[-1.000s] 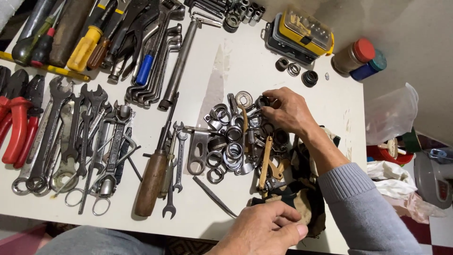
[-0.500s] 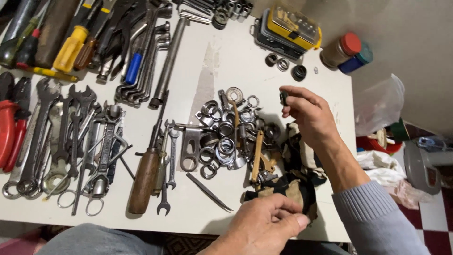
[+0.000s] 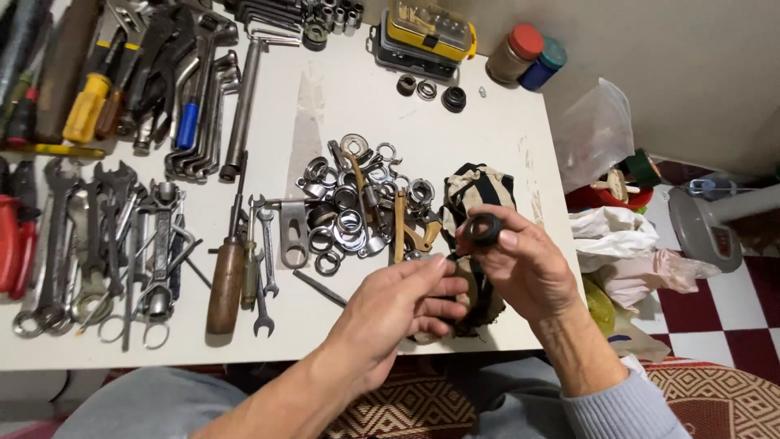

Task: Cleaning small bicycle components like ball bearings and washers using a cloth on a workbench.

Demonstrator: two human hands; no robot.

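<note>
My right hand [image 3: 526, 264] holds a small black ring-shaped part [image 3: 484, 228] between thumb and fingers, raised above the table's front edge. My left hand [image 3: 396, 311] is close beside it, fingertips pinched near the ring and over a black and beige striped cloth [image 3: 475, 189] that lies on the white table [image 3: 487, 130]. Just behind the hands sits a heap of metal rings, nuts and washers [image 3: 351, 207].
Spanners [image 3: 106, 236] lie in rows at the left, with a wooden-handled screwdriver [image 3: 225, 280], pliers and yellow-handled tools [image 3: 85, 106] behind. A yellow bit case [image 3: 426, 32] and two jars [image 3: 528, 57] stand at the far edge. Plastic bags [image 3: 617, 236] and a fan base lie right of the table.
My right hand lifted a black ring from the heap and drew it back toward me. My left hand rose from the front edge to meet it.
</note>
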